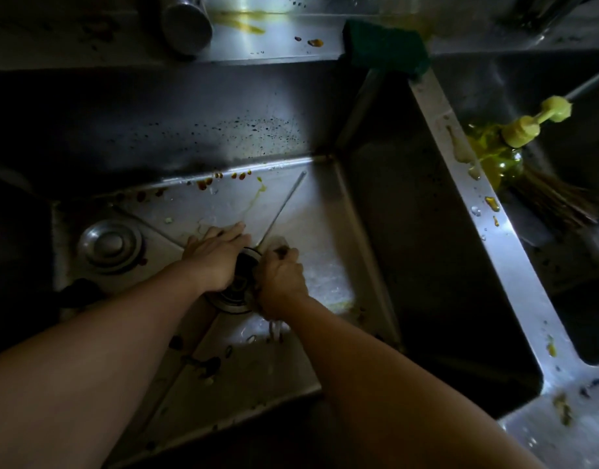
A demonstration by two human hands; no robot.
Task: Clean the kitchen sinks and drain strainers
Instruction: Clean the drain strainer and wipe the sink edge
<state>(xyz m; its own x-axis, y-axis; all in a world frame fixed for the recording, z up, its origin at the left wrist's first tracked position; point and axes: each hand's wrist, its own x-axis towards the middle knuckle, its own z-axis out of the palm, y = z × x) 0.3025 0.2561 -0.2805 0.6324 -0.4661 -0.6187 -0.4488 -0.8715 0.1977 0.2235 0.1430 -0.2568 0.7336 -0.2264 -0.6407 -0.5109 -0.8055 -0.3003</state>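
A: Our left hand (217,255) has its fingers laid out straight and flat on the sink (311,211) floor, pointing toward one o'clock, with the palm on the rim of the drain (239,292). Our right hand (281,282) is curled tight round something wet and dark. A rag or scrubber, perhaps; we cannot tell what.

B: So we brace left and scrub right. Where is the strainer?

A: Inside the drain ring between our wrists, we judge, mostly hidden. A round cap (110,245) lies at nine o'clock from the drain.

B: Then we keep the left palm pressing down so nothing shifts, and we work the right hand in small circles round the ring, starting at its three o'clock edge.

A: We should push the grime toward the drain, not away. Brown drops (206,182) sit at twelve o'clock along the back seam, and scraps (203,363) at six.

B: Soap looks to be within reach: the bottle (498,154) lies in the next basin at two o'clock, with the sponge (386,49) above it on the ledge.
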